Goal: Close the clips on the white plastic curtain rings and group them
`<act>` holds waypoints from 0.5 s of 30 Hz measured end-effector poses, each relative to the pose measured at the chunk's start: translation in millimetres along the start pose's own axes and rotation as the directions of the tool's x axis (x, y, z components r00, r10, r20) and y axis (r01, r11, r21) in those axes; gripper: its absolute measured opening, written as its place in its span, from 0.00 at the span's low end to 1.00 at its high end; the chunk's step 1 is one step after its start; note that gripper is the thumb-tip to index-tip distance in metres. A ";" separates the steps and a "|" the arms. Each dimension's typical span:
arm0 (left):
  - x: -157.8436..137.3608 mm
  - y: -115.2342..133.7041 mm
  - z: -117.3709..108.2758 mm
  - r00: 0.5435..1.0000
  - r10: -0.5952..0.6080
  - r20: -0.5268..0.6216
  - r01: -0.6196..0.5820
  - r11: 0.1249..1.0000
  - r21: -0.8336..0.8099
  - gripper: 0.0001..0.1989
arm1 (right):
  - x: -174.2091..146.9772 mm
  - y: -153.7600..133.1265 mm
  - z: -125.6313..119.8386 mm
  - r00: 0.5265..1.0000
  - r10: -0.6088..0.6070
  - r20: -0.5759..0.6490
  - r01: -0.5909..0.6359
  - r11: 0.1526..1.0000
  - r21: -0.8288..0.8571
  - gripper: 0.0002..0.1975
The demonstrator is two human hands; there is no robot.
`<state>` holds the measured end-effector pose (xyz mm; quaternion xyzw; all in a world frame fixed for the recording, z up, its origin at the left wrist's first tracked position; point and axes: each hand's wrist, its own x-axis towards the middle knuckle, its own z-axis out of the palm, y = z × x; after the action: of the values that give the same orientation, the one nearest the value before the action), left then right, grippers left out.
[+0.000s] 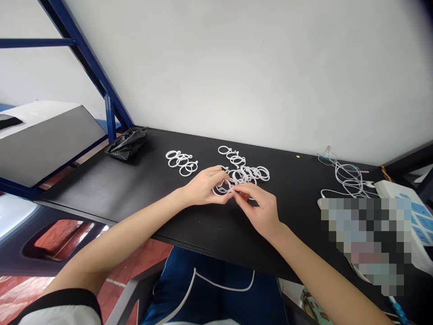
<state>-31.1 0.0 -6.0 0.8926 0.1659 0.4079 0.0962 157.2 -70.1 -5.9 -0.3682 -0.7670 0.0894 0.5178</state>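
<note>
Through the head camera I look down on a black table [152, 180] with both hands working close together near its middle. My left hand [204, 187] grips a white ring [221, 194], thumb and fingers curled round its left side. My right hand [259, 205] pinches thumb and forefinger together at the ring's right edge, by the other hand's fingertips; whether those fingers also hold some smaller part, I cannot tell. The ring sits between the two hands, over the table.

Just behind my hands lies a pile [248, 174] of similar white rings, overlapping one another and partly hidden by my fingers. A short row [233, 155] of rings trails from it toward the wall [237, 76]. To the left, apart from the pile, I see a smaller cluster [182, 159] of rings lying flat and overlapping.

A crumpled black bag [127, 143] rests at the table's far left, near the foot of a blue frame [88, 58]. On the far right I have a tangle of white cable [348, 176] beside a power strip [416, 216]; a pixelated patch [367, 243] in front of them hides what lies there. A small yellow speck [297, 156] shows near the wall.
</note>
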 end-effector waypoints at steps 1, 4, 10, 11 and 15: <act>0.1 0.2 -0.2 1.000 0.002 -0.004 -0.002 1.000 -0.001 0.10 | 0.2 -0.1 -0.1 1.000 -0.001 -0.003 0.001 1.000 0.002 0.07; 0.8 0.7 -1.3 1.000 -0.002 -0.009 0.002 1.000 -0.005 0.10 | 0.5 -0.6 -0.2 1.000 -0.006 -0.017 0.007 1.000 0.005 0.07; -0.3 0.7 -2.3 1.000 -0.011 -0.005 0.011 1.000 -0.028 0.10 | -0.3 -1.4 -0.3 1.000 -0.005 -0.011 0.005 1.000 0.012 0.05; -0.8 0.7 -2.3 1.000 -0.019 0.001 0.019 0.999 -0.034 0.11 | -0.5 -1.3 -0.4 1.000 0.003 -0.002 -0.003 1.000 0.017 0.05; -1.4 1.1 -3.5 0.997 -0.065 0.045 0.068 0.996 -0.061 0.14 | -0.7 0.1 -0.6 0.998 0.044 0.041 -0.045 0.999 0.028 0.04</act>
<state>-34.3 -1.4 -4.3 0.8916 0.1806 0.3904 0.1413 157.9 -70.6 -6.2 -0.3757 -0.7678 0.1193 0.5051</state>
